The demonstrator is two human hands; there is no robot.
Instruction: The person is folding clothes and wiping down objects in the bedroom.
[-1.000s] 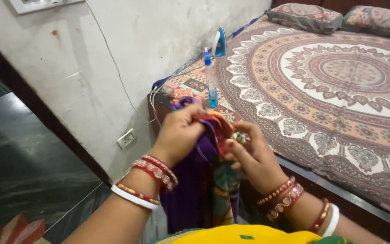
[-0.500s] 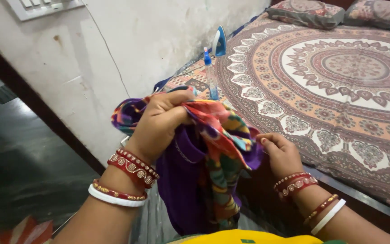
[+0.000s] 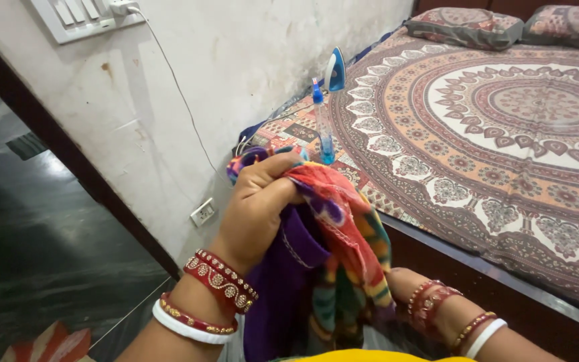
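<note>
The multicoloured cloth [image 3: 343, 228] with its purple part hangs in front of the person, just off the near edge of the bed [image 3: 504, 167], gathered at the top in the left hand [image 3: 259, 201], whose fingers are clenched round the bunched fabric. The right hand [image 3: 397, 285] sits lower, mostly hidden behind the hanging folds, so whether it grips the cloth cannot be told. Each wrist carries red and white bangles.

Past the cloth, on the bed's patterned cover near its wall-side edge, stand 1 blue spray bottle [image 3: 323, 127] and 1 blue iron [image 3: 334, 69], upright, near each other. 2 pillows [image 3: 467, 27] lie at the far end. On the wall are 1 switchboard [image 3: 82, 17] and 1 low socket [image 3: 202, 212]. Dark floor [image 3: 41, 228] lies open to the left.
</note>
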